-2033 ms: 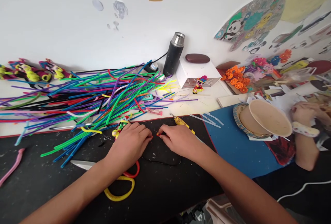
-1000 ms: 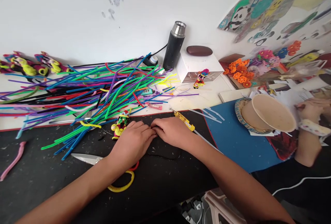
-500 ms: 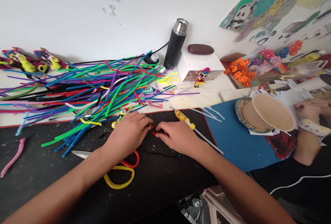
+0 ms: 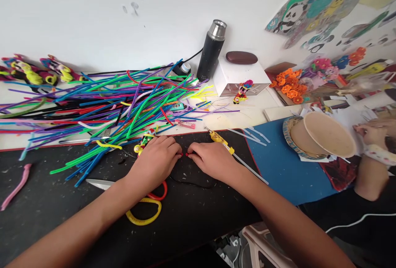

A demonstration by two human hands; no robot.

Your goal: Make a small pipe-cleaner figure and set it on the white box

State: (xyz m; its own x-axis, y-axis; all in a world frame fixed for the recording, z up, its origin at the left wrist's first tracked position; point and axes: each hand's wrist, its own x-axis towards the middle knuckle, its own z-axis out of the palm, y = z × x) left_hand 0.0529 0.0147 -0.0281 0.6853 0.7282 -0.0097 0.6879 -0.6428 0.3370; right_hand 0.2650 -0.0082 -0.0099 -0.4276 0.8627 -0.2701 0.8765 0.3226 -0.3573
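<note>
My left hand (image 4: 159,156) and my right hand (image 4: 210,158) face each other low over the black mat (image 4: 198,206), both with fingers pinched. Between their fingertips shows a small red piece (image 4: 187,155), likely pipe cleaner; most of it is hidden by the fingers. Just behind my left hand lies a small colourful pipe-cleaner figure (image 4: 146,139), partly covered. Scissors (image 4: 144,221) with red and yellow handles rest under my left wrist. A yellow hot glue pen (image 4: 219,139) lies beyond my right hand, and a thin black strand (image 4: 190,183) lies in front.
Many coloured pipe cleaners (image 4: 123,98) are heaped at the back left. A black flask (image 4: 212,49) and a white box (image 4: 244,76) stand by the wall. Clear glue sticks (image 4: 252,136) lie near a tilted paper bowl (image 4: 329,135). Another person's hand (image 4: 373,134) is at right.
My hands have come slightly closer, and their fingers have closed in around the red piece, so less of it shows. The camera view has shifted a little.
</note>
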